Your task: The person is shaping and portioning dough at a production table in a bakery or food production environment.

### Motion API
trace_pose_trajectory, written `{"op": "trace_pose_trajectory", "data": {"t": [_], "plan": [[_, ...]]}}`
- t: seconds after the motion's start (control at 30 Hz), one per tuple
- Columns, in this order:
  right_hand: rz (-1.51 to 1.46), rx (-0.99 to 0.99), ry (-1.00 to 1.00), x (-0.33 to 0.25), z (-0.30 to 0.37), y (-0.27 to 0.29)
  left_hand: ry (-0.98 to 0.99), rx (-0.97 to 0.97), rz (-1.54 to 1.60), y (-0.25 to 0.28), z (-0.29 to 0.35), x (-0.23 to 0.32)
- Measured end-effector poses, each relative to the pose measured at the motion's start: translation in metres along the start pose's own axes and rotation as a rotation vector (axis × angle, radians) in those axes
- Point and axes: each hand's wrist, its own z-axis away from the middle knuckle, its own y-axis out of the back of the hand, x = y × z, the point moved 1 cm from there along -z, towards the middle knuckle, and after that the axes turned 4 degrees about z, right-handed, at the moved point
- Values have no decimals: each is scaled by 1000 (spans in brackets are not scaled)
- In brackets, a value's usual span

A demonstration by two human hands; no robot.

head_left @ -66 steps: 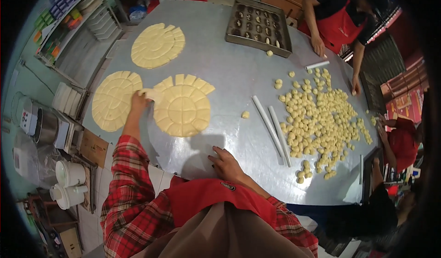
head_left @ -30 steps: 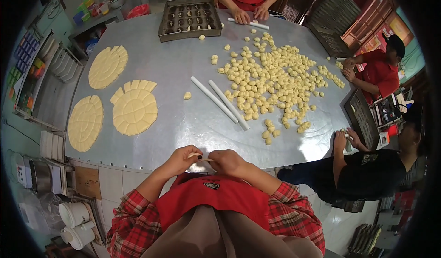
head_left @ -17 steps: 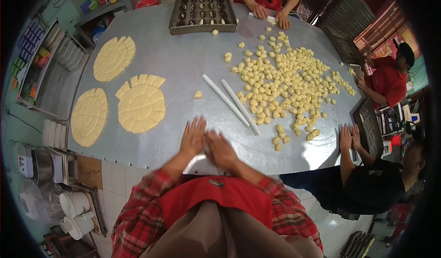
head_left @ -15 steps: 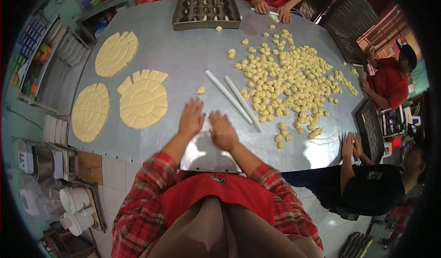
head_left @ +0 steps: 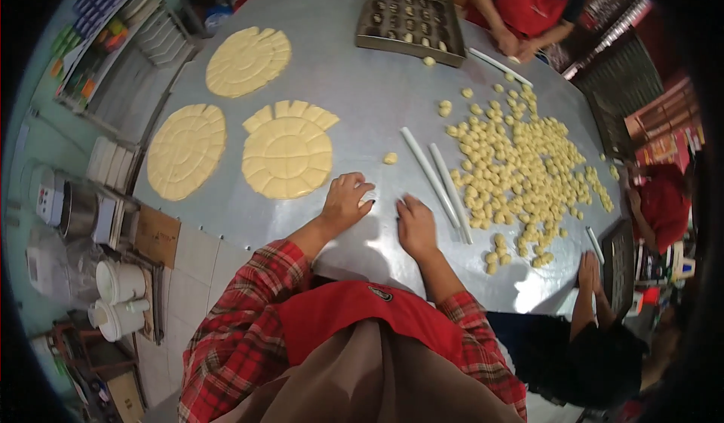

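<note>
My left hand (head_left: 345, 203) rests low over the metal table, its fingers curled around a small pale lump (head_left: 366, 197) that shows only in part. Beside it, my right hand (head_left: 417, 227) has its fingers bent down and together at the tabletop; whatever lies under them is hidden. A single dough ball (head_left: 390, 157) sits just beyond my hands. Two white rolling rods, a longer one (head_left: 430, 174) and another (head_left: 451, 193), lie slantwise to the right of the ball. Left of my hands is a flat dough round (head_left: 287, 155) scored into pieces, with several pieces parted along its far edge.
Two more scored rounds, one far (head_left: 249, 61) and one near (head_left: 186, 151), lie left. A large spread of dough balls (head_left: 520, 167) covers the right side. A baking tray (head_left: 411, 44) stands at the back. Co-workers' hands (head_left: 520, 47) are at the far edge; others work right.
Both hands were stretched flat on the table; now their fingers are curled, and they are slightly farther apart. The whole view has shifted and turned, moving the tabletop things rightward in the picture.
</note>
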Motion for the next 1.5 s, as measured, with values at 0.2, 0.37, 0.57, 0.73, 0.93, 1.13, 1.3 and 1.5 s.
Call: {"op": "trace_pose_trajectory", "data": {"t": [0.2,0.37,0.57,0.73,0.93,1.13,1.3,1.5], "plan": [[-538,-48,-363,-12,22,2,547,91,1030,-9,16,-32],[-498,84,-293,3,-87,16,196,-27,1002,22,-51,-28],[292,304,-156,62,-137,95,315,461,-231,162,-39,-233],[7,159,-192,23,-92,44,814,-132,-164,174,-21,-277],[-273,-81,-109,-68,-50,19,736,349,-47,202,7,-324],[-270,-120,-112,-66,-18,27,753,102,293,215,-22,-231],[-211,66,235,-112,-48,73,592,-567,692,124,12,-43],[-121,-185,293,-111,-5,90,405,-664,679,85,30,66]]}}
